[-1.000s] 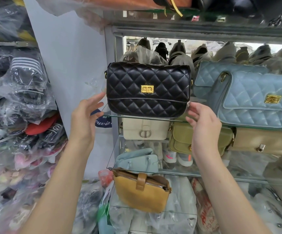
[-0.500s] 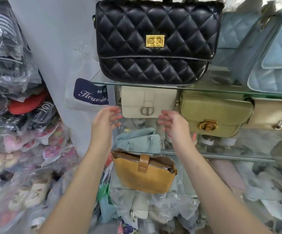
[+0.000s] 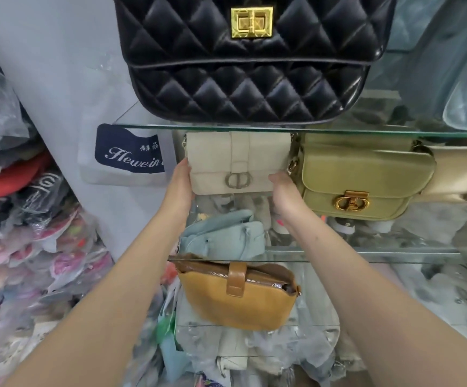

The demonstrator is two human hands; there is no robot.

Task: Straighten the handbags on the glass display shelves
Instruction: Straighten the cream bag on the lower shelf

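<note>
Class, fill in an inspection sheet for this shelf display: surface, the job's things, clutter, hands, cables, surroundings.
Surface: glass shelves, in tiers.
Job's things: cream handbag below black quilted handbag, beside olive handbag; mustard handbag lower down.
Clutter: pale blue bag slumped; crumpled plastic wrapping at the bottom.
Hands: left hand holds the cream handbag's left end; right hand holds its lower right corner.
Cables: nothing seen.
Surroundings: plastic-wrapped goods piled at left; navy label on the wall.
</note>
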